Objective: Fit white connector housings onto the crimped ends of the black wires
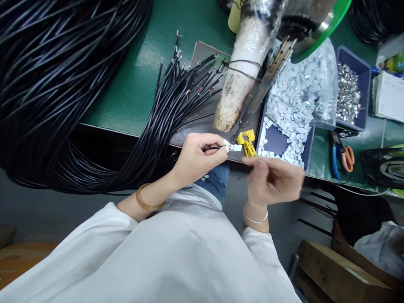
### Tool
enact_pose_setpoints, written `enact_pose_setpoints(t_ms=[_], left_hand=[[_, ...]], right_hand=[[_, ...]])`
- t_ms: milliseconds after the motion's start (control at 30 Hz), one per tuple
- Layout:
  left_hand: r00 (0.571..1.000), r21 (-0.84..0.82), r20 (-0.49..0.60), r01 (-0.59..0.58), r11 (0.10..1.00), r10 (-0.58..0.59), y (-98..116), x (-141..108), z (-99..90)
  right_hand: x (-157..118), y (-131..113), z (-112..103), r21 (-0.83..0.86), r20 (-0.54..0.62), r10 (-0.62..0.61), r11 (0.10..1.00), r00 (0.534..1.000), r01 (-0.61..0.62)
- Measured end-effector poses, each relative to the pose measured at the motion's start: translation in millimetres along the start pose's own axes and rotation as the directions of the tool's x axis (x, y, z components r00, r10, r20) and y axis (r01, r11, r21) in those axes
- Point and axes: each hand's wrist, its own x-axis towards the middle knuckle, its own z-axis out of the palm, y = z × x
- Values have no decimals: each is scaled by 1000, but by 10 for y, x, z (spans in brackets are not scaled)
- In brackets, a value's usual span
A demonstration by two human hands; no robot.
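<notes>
My left hand [202, 155] pinches a black cable [212, 148] close to its end. At that end a small white connector housing [236, 147] sticks out past my fingertips to the right. To the right of it, apart from the connector, is my right hand [273, 179], slightly blurred. Its index finger stretches left and its thumb lies just below; nothing shows between them. Just beyond the two hands, a yellow tool or fixture [248, 141] sits at the table edge. A bundle of black cables [176, 101] with stripped red and white wire ends lies beyond my left hand.
A blue tray [277, 141] holds many white housings, partly under a clear plastic bag [323, 84]. Farther right are a bin [368, 90] of metal parts and pliers [341, 155]. A wrapped white column [243, 71] rises ahead. Large black cable coils [57, 75] fill the left.
</notes>
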Motion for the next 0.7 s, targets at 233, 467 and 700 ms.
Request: enact_pose_setpoints(t_ms=[233,467,700], left_hand=[[997,-55,59,61,997,-58,56,-59,-14],[999,1,11,-44,999,44,0,-133,-30],[980,47,4,-199,979,199,-59,-126,-113]], right_hand=[[55,-79,-70,32,-57,133,991,990,-131],[-33,-139,12,-179,203,-21,982,979,58],[-59,-123,73,-13,201,271,962,941,-274]])
